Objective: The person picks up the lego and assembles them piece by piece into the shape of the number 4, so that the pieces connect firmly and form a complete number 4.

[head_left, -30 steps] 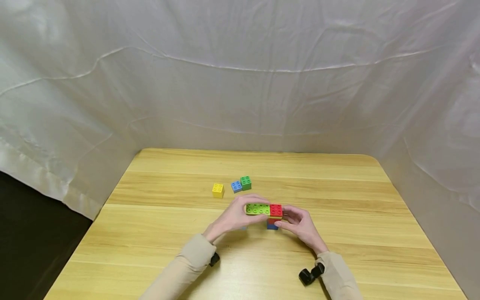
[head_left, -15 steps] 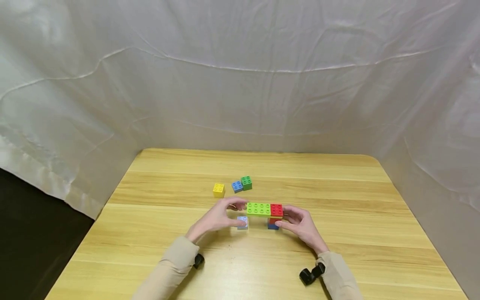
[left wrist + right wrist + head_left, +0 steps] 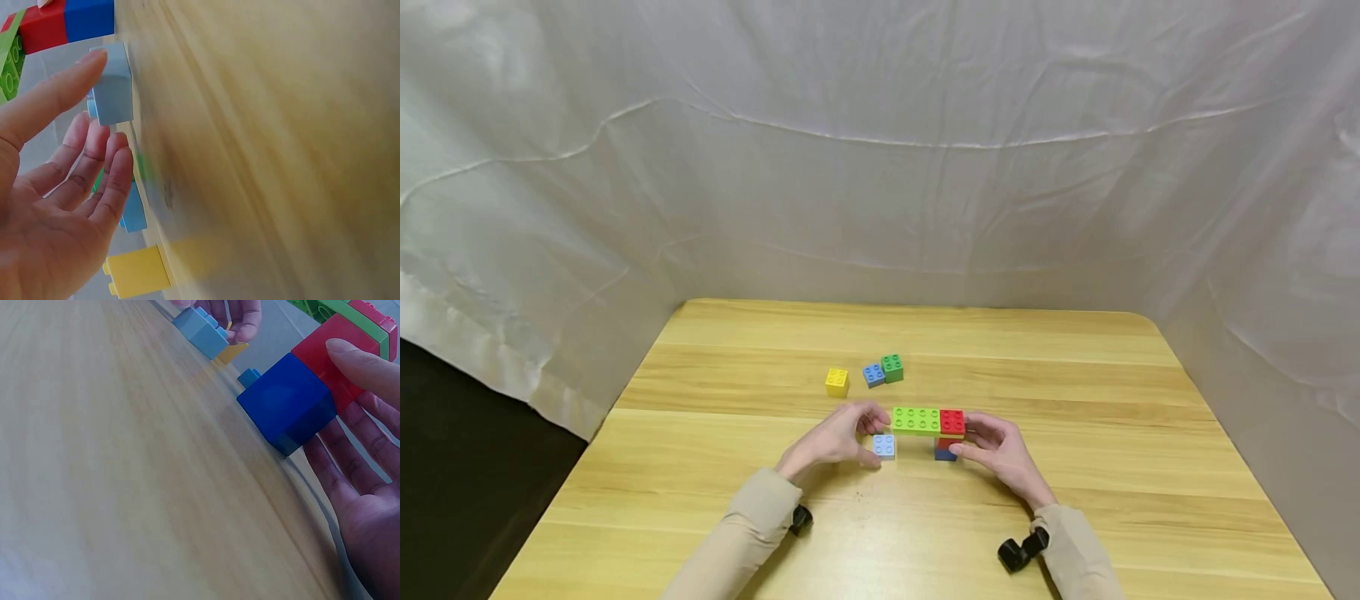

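Observation:
My right hand holds a small brick stack by its red middle brick, thumb in front and fingers behind. Under that red brick is a dark blue brick standing on the table. A long lime-green plate lies across the top and juts out to the left, with another red brick on its right end. Below the plate's free left end, a light blue brick stands on the table, apart from the stack. My left hand is spread around it, thumb close to its near side; contact is unclear.
Behind the hands stand a yellow brick, a blue brick and a green brick, the last two side by side. Pale curtains enclose the wooden table at the back and sides.
My left hand has let go of the lime-green plate, moved left and come down around the light blue brick, which now shows fully. The right hand and the stack have stayed put.

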